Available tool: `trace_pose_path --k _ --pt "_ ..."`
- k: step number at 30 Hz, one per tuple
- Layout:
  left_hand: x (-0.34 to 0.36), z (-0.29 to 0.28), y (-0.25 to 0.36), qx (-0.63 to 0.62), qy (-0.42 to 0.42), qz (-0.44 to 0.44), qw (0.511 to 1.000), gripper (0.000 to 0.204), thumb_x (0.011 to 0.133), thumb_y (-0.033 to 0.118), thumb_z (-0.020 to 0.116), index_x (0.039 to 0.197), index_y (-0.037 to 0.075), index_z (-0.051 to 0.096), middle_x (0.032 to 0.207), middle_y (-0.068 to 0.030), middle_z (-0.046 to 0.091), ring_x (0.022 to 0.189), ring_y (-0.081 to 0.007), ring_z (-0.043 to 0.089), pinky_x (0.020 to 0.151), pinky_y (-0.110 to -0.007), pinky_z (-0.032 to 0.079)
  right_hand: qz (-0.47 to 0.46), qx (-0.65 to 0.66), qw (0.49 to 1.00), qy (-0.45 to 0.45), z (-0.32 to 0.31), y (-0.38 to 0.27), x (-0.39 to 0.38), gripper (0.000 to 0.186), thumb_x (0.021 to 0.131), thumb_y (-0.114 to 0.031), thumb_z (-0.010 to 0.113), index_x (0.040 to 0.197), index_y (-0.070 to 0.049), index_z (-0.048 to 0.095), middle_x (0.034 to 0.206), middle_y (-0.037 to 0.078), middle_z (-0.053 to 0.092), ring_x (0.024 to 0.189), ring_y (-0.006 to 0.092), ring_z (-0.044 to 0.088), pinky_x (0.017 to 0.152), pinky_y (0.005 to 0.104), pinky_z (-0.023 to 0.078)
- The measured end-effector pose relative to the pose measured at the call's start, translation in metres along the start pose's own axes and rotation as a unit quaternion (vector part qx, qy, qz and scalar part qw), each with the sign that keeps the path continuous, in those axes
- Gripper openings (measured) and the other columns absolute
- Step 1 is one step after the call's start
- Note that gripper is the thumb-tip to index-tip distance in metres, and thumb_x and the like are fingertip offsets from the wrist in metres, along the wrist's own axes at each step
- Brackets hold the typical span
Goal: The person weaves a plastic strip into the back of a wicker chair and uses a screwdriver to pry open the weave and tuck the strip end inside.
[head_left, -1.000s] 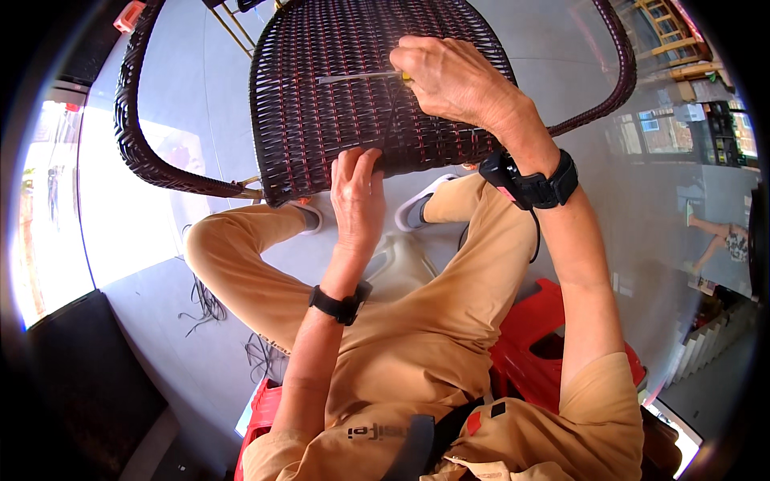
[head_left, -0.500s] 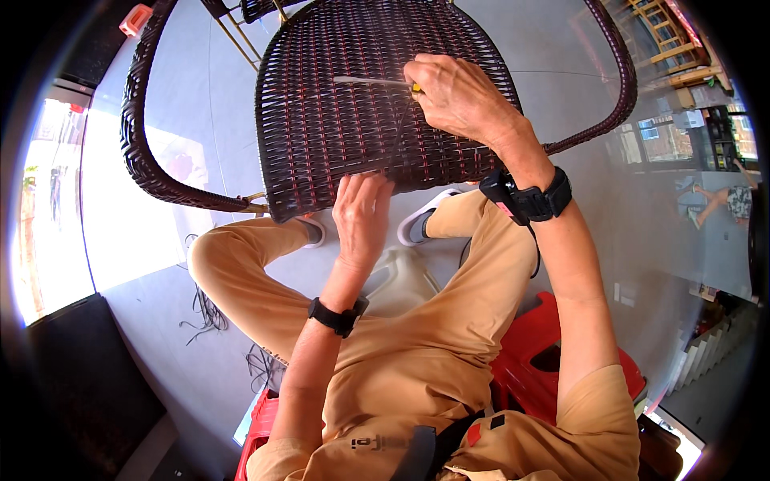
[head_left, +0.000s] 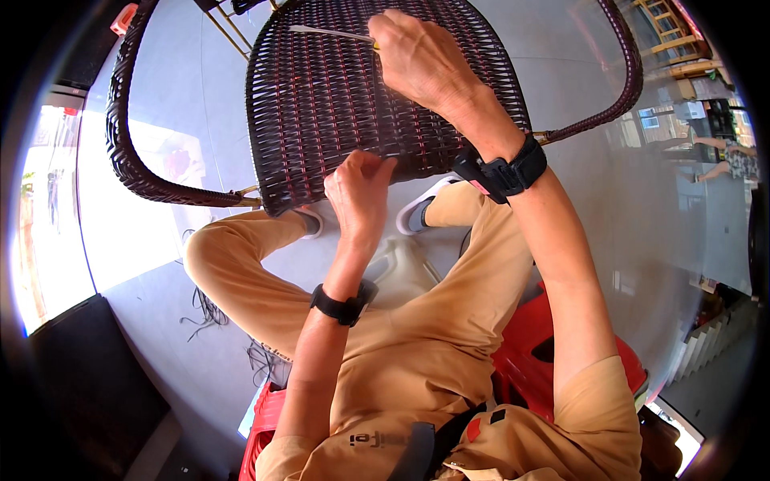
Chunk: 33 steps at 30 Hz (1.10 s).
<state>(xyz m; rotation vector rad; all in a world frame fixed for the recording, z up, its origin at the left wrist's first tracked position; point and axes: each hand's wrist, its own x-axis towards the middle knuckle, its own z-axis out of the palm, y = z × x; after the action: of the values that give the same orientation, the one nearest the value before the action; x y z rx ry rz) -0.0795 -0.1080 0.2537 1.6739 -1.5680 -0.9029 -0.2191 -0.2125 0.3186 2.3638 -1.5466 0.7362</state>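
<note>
A dark brown wicker chair (head_left: 321,104) with reddish flecks in its weave stands before my knees, its seat's near edge toward me. My left hand (head_left: 358,192) is closed at that edge, thumb and fingers pinched together; what is between them is too small or hidden to make out. Above the seat's far part, my right hand (head_left: 421,64) is wrapped round a flat-bladed screwdriver (head_left: 330,32). Its thin metal shaft points left, and a bit of yellow handle shows at my fingers.
Curved woven armrests (head_left: 120,136) flank the seat. A pale plastic object (head_left: 403,272) stands on the floor between my legs. Red plastic (head_left: 525,345) shows beside me, black cords (head_left: 207,311) lie at the left, and wooden furniture (head_left: 670,40) stands far right.
My right hand has moved up and left with the screwdriver, away from me. My left hand has risen slightly, its pinch now more visible. The chair has shifted slightly in view.
</note>
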Motion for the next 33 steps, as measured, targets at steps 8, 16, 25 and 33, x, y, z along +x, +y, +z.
trace_pose_path --k 8,16,25,33 --pt "0.005 -0.005 -0.012 -0.136 -0.004 -0.017 0.99 0.014 0.077 0.005 0.069 0.085 -0.003 0.062 0.065 -0.005 0.062 0.056 -0.0072 0.058 0.049 -0.02 0.047 0.0 0.033 0.994 0.105 -0.035 0.002 0.024 0.003 0.081 0.0 0.045 0.082 0.003 0.046 0.078 0.021 0.055 0.065 0.0361 0.06 0.056 0.0409 0.052" --pt "0.02 -0.022 -0.006 -0.051 -0.026 0.102 0.993 0.024 0.072 0.001 0.068 0.096 -0.002 0.064 0.083 -0.0091 0.061 0.058 -0.0135 0.061 0.054 -0.025 0.048 -0.009 0.029 0.994 0.102 -0.04 -0.01 0.024 0.002 0.082 0.001 0.047 0.081 0.002 0.047 0.077 0.019 0.055 0.061 0.0311 0.061 0.051 0.0366 0.051" --pt "0.033 -0.012 -0.004 -0.019 -0.093 0.133 0.987 0.015 0.076 0.01 0.068 0.086 -0.001 0.066 0.065 -0.0079 0.061 0.056 -0.0103 0.057 0.054 -0.024 0.045 -0.049 0.027 0.996 0.072 -0.065 -0.033 0.016 0.006 0.082 0.002 0.051 0.079 0.003 0.046 0.073 0.015 0.051 0.047 0.0244 0.053 0.044 0.0291 0.049" --pt "0.03 -0.014 -0.008 -0.026 -0.07 0.053 0.996 0.014 0.078 0.01 0.066 0.078 -0.003 0.061 0.06 -0.0127 0.061 0.051 -0.0147 0.056 0.054 -0.028 0.045 0.308 0.4 0.862 0.045 -0.079 -0.044 -0.05 0.016 0.078 -0.015 0.066 0.075 0.0 0.062 0.064 0.009 0.062 0.052 0.0145 0.06 0.047 0.0244 0.047"
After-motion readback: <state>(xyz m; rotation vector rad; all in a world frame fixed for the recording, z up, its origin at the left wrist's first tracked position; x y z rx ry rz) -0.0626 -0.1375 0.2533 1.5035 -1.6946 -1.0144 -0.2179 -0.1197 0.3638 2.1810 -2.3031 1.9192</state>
